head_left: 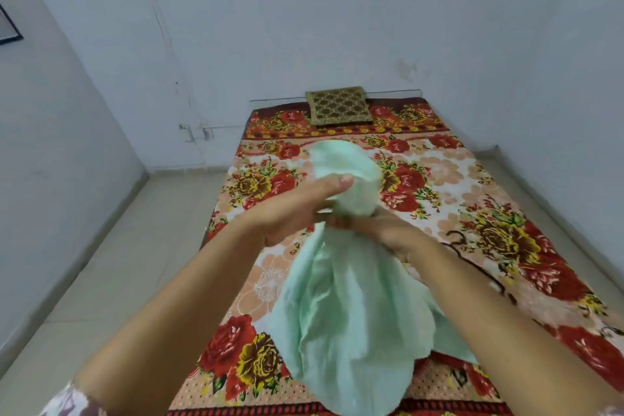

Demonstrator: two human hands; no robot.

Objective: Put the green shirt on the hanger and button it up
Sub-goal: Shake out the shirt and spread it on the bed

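Observation:
A pale green shirt (347,307) is bunched up and held in the air over the bed, most of it hanging down toward me and a smaller part puffing up beyond my hands. My left hand (297,209) grips the bunched cloth from the left, thumb on top. My right hand (385,233) clutches it from the right, just below the left. A dark hanger (479,267) lies on the bedspread to the right, its hook near my right wrist and most of it hidden behind my right forearm.
The bed (449,179) wears a red and yellow floral spread. A gold patterned cushion (337,105) lies at its far end against the wall. Pale tiled floor (118,263) runs along the bed's left side. Walls close in behind and on the right.

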